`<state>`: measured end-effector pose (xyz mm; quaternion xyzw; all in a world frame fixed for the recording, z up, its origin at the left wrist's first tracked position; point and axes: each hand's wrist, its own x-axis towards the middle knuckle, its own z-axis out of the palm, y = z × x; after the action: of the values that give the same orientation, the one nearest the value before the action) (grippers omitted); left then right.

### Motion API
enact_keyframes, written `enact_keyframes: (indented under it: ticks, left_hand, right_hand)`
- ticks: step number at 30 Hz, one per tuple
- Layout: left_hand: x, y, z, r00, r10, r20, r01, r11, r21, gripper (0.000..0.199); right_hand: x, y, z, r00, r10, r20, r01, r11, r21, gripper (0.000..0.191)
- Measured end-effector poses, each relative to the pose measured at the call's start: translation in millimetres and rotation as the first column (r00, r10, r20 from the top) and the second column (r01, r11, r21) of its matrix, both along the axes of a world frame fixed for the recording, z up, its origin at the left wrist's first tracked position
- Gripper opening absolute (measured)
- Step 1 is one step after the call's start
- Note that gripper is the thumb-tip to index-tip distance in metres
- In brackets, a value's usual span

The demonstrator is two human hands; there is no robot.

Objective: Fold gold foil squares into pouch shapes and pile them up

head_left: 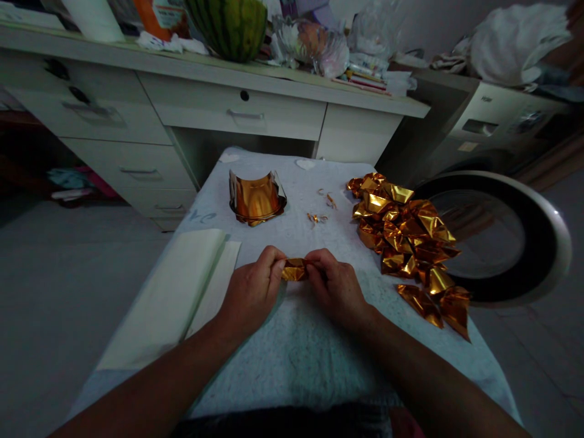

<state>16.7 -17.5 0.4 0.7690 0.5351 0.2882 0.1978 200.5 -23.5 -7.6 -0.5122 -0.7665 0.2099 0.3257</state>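
Observation:
Between my two hands a small piece of gold foil (294,269) is stretched level above the cloth-covered table. My left hand (258,280) pinches its left end with thumb and forefinger. At the right end, my right hand (335,286) grips it the same way. Beyond them stands a stack of curved gold foil sheets (258,198). A heap of folded gold foil pieces (401,225) lies to the right. Small gold twist ties (317,218) are scattered between stack and heap. Left of my hands lie sheets of pale paper (168,292), partly behind my left forearm.
A white desk with drawers (246,112) stands past the table (292,359). On its top sit a watermelon (228,27), a glass bowl (310,42) and other items. At right, a washing machine (497,121) has its round door (538,237) swung out beside the table.

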Motion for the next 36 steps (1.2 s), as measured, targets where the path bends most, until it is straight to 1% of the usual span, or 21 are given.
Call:
enact_keyframes:
  ticks: [4, 6, 10, 14, 16, 18, 21, 23, 25, 29, 31, 34, 36]
  left_hand:
    - [-1.3, -1.8, -4.8, 0.998, -0.052, -0.03, 0.054, 0.997, 0.056, 0.019]
    - [-2.0, -2.7, -6.2, 0.998, -0.059, -0.032, 0.061, 0.995, 0.077, 0.018]
    - [-2.0, -2.7, -5.2, 1.0, -0.004, -0.02, 0.006, 0.995, 0.099, 0.018]
    - [-0.5, -0.7, -2.3, 0.995, 0.075, -0.058, -0.071, 0.995, 0.064, 0.018]
    - [-0.3, 0.2, -1.9, 0.995, 0.076, -0.059, -0.073, 0.996, 0.046, 0.017]
    - [-0.9, 0.3, -2.4, 0.999, 0.03, -0.039, -0.029, 0.999, 0.032, 0.016]
    - [-2.4, -0.7, -4.3, 0.996, -0.085, -0.002, 0.085, 0.996, 0.02, 0.015]
    - [-3.0, -1.6, -5.7, 0.992, -0.127, 0.011, 0.127, 0.992, 0.026, 0.015]
    - [-2.8, -2.0, -6.5, 0.994, -0.107, 0.009, 0.106, 0.993, 0.042, 0.015]
    - [-0.9, -1.5, -5.9, 0.999, 0.012, -0.043, -0.009, 0.997, 0.072, 0.016]
    - [-0.2, -1.1, -5.3, 0.996, 0.051, -0.07, -0.045, 0.996, 0.079, 0.017]
    - [-0.2, -0.9, -5.7, 0.996, 0.053, -0.072, -0.048, 0.996, 0.081, 0.015]
    - [-0.9, -0.9, -6.9, 0.999, 0.01, -0.051, -0.006, 0.997, 0.076, 0.014]
  right_hand:
    - [-1.7, 1.1, 2.8, 0.999, -0.048, 0.027, 0.05, 0.995, -0.081, 0.012]
    - [-2.9, 1.2, 3.6, 0.997, -0.059, 0.057, 0.065, 0.993, -0.101, 0.012]
    - [-4.7, 0.0, 3.7, 0.994, -0.039, 0.101, 0.049, 0.994, -0.097, 0.012]
    - [-5.6, -1.3, 2.1, 0.994, 0.022, 0.111, -0.015, 0.998, -0.064, 0.012]
    - [-5.2, -1.3, 0.9, 0.994, 0.03, 0.104, -0.026, 0.999, -0.044, 0.012]
    - [-4.1, -1.1, 0.1, 0.996, 0.007, 0.088, -0.005, 1.0, -0.026, 0.012]
    - [-2.5, -0.3, 0.2, 0.997, -0.042, 0.07, 0.044, 0.999, -0.022, 0.013]
    - [-2.2, 0.0, 1.1, 0.996, -0.057, 0.062, 0.059, 0.998, -0.029, 0.014]
    - [-2.7, -0.2, 2.1, 0.997, -0.05, 0.056, 0.052, 0.998, -0.029, 0.014]
    - [-4.3, -1.5, 2.7, 0.998, -0.013, 0.059, 0.013, 1.0, 0.003, 0.013]
    - [-4.4, -1.9, 1.9, 0.998, 0.004, 0.062, -0.005, 1.0, 0.024, 0.011]
    - [-3.7, -2.0, 0.0, 0.998, 0.016, 0.068, -0.019, 0.998, 0.056, 0.009]
    - [-3.2, -1.9, -1.1, 0.998, 0.013, 0.066, -0.018, 0.997, 0.069, 0.009]
